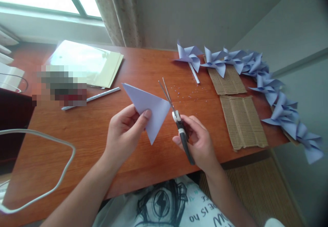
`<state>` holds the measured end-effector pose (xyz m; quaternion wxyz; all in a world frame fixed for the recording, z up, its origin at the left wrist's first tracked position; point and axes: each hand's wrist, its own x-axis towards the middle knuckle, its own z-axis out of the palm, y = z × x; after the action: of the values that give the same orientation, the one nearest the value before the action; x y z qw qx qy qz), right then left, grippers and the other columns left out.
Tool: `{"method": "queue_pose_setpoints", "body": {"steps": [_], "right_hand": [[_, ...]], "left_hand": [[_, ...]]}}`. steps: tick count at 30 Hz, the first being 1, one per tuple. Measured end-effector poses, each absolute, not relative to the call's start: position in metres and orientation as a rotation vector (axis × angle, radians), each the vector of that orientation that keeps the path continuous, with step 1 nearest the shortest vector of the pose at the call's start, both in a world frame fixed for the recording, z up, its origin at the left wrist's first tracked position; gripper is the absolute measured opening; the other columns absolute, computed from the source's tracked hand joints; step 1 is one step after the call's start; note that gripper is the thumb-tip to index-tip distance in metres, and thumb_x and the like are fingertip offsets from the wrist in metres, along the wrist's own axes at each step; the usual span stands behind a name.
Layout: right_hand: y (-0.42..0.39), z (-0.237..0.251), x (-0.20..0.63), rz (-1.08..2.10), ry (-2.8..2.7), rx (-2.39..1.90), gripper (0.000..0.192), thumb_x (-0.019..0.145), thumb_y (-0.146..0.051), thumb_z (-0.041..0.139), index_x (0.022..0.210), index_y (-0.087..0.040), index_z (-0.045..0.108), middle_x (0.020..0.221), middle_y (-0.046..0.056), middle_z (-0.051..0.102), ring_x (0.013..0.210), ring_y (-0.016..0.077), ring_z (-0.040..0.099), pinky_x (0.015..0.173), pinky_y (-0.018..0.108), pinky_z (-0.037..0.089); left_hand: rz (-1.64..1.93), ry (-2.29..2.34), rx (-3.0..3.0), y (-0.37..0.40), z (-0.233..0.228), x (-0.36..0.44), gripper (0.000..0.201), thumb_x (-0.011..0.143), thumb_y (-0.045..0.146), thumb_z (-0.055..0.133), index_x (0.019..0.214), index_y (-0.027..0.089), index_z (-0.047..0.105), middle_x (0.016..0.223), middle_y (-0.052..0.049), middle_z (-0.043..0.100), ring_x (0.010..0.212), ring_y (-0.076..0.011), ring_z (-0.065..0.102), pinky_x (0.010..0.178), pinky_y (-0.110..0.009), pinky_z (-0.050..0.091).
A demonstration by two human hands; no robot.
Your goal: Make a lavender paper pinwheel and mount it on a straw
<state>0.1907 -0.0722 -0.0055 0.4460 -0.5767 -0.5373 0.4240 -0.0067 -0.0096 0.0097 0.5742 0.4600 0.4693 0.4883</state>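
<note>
My left hand pinches a folded triangle of pale lilac paper between thumb and fingers, above the wooden table. In my right hand is a pair of scissors with dark handles and white parts near the pivot. Their slim blades stand slightly apart and point up and away, close beside the triangle's right corner. Whether the blades touch the paper I cannot tell. Beyond the hands, a paper pinwheel on a white rolled stick lies on the table.
Several more pinwheels line the table's right edge. Two corrugated cardboard pieces lie beside them. Tiny paper scraps are scattered mid-table. To the left are a paper stick, a clear packet with yellowish sheets and a white cable.
</note>
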Motion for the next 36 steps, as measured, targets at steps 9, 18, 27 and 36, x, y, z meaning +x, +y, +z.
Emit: {"method": "queue_pose_setpoints", "body": {"steps": [9,18,27,36], "right_hand": [[-0.072,-0.002,0.194,0.991,-1.382,-1.474,0.045,0.083,-0.032,0.08,0.126,-0.028,0.067,0.095,0.001,0.054,0.08,0.0161,0.054,0.07,0.03,0.047],[-0.072,-0.009,0.19,1.076,-1.287,-1.445,0.042,0.083,-0.033,0.081,0.123,-0.03,0.07,0.094,0.0,0.054,0.081,0.0161,0.055,0.075,0.031,0.049],[-0.066,-0.006,0.188,1.313,-0.992,-1.387,0.042,0.077,-0.043,0.085,0.112,-0.025,0.072,0.09,0.0,0.056,0.078,0.0149,0.057,0.07,0.028,0.05],[-0.054,-0.009,0.206,1.164,-1.091,-1.474,0.042,0.084,-0.038,0.077,0.121,-0.022,0.067,0.107,0.006,0.064,0.093,0.0192,0.065,0.08,0.032,0.057]], "left_hand": [[1.155,1.137,1.13,-0.009,0.006,-0.008,0.016,0.085,0.033,0.076,0.083,0.017,0.074,0.068,0.0,0.06,0.059,-0.0117,0.05,0.051,-0.02,0.039],[1.142,1.175,1.136,-0.008,0.008,-0.006,0.018,0.084,0.035,0.076,0.084,0.018,0.074,0.069,0.0,0.062,0.06,-0.0121,0.05,0.052,-0.021,0.04],[1.153,1.171,1.084,-0.008,0.008,-0.005,0.016,0.083,0.034,0.078,0.087,0.019,0.076,0.076,-0.002,0.066,0.067,-0.0148,0.055,0.056,-0.023,0.043],[1.204,1.115,0.994,-0.005,0.003,-0.01,0.015,0.086,0.032,0.076,0.096,0.021,0.076,0.078,-0.002,0.068,0.065,-0.0154,0.054,0.055,-0.024,0.041]]}}
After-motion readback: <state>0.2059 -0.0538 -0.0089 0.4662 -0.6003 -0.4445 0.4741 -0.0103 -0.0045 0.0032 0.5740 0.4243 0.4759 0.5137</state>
